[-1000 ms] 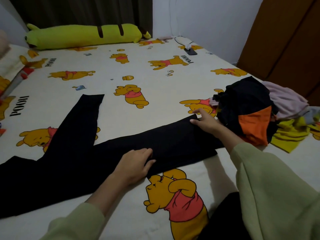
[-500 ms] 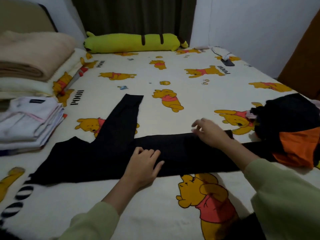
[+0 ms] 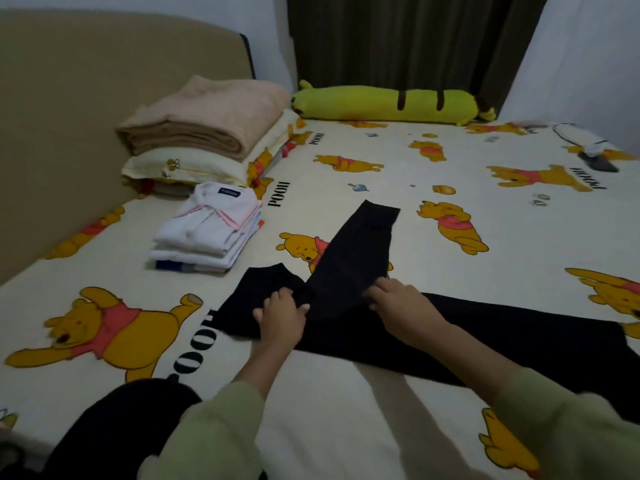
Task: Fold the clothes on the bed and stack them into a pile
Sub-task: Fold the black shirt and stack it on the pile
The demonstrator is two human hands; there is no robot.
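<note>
Since half a second ago both hands have slid leftward along the black pair of trousers (image 3: pixel 450 344) spread flat on the cream cartoon-bear bedsheet (image 3: pixel 485 216). The left hand (image 3: pixel 282 315) now lies at the crotch, fingers curled onto the cloth; whether it pinches a fold I cannot tell. The right hand (image 3: pixel 398 301) presses with straight fingers where the two legs part. One leg runs away from the hands to a cuff edge beyond them; the other stretches off to the right of the right hand. Left of and beyond the left hand sits the stack of folded white clothes (image 3: pixel 207 230), with bare sheet between. Farther off lie a folded beige blanket (image 3: pixel 204 116) and a yellow-green long plush bolster (image 3: pixel 388 103).
</note>
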